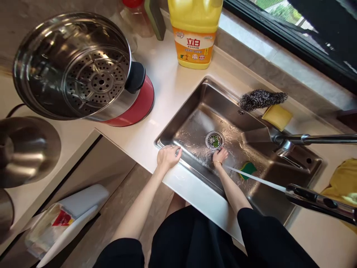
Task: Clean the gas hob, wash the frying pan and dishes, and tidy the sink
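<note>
My left hand [168, 156] rests on the near left rim of the steel sink [192, 126], its fingers curled; whether anything is in them is too small to tell. Down in the basin, my right hand [220, 155] is just below the drain strainer [214, 140], which holds green scraps. Its fingers are partly bent and what they touch cannot be made out. A stream of water runs from the black and chrome faucet head [304, 195] toward my right wrist. Right of that hand a green and yellow sponge [248, 170] lies on the wet basin floor.
A steel steamer [100, 82] on a red base stands at the left, near a metal lid [30, 150]. Behind the sink are a yellow detergent bottle [195, 44], a steel-wool scrubber [262, 99] and a yellow sponge [277, 117]. A yellow cloth [344, 182] lies right.
</note>
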A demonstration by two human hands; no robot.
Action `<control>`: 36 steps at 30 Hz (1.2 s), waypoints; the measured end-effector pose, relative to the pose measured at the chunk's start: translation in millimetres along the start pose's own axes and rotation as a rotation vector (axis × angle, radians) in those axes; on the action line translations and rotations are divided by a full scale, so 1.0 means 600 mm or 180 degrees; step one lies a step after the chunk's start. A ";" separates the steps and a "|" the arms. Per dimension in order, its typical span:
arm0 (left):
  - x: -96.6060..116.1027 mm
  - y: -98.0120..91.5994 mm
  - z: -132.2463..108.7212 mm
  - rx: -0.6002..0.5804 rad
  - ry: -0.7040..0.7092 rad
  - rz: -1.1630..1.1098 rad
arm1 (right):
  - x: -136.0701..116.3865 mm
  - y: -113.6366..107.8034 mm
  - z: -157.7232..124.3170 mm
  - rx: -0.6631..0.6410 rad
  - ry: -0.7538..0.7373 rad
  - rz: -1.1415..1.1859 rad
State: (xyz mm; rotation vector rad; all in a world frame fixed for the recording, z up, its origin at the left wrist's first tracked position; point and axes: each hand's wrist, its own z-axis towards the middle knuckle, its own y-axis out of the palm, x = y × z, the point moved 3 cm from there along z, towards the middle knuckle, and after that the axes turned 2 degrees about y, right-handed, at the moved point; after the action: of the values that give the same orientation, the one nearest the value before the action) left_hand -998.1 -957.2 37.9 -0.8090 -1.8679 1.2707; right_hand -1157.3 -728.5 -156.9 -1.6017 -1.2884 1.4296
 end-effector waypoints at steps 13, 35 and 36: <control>0.002 -0.003 0.001 -0.0016 -0.0046 0.0070 | -0.068 -0.011 0.090 -0.0444 -0.0587 -0.0493; 0.013 0.004 0.009 -0.0325 -0.0016 0.0059 | -0.031 -0.060 0.039 -0.0878 -0.1352 -0.0003; 0.033 0.008 0.013 -0.0424 0.0079 -0.0067 | -0.026 -0.073 0.023 -0.0911 -0.1463 -0.0051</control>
State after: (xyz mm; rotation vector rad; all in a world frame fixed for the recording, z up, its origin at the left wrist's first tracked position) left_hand -1014.8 -943.2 35.6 -0.8683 -1.9522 1.1276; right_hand -1180.6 -730.8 -114.8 -1.4775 -1.8329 1.7308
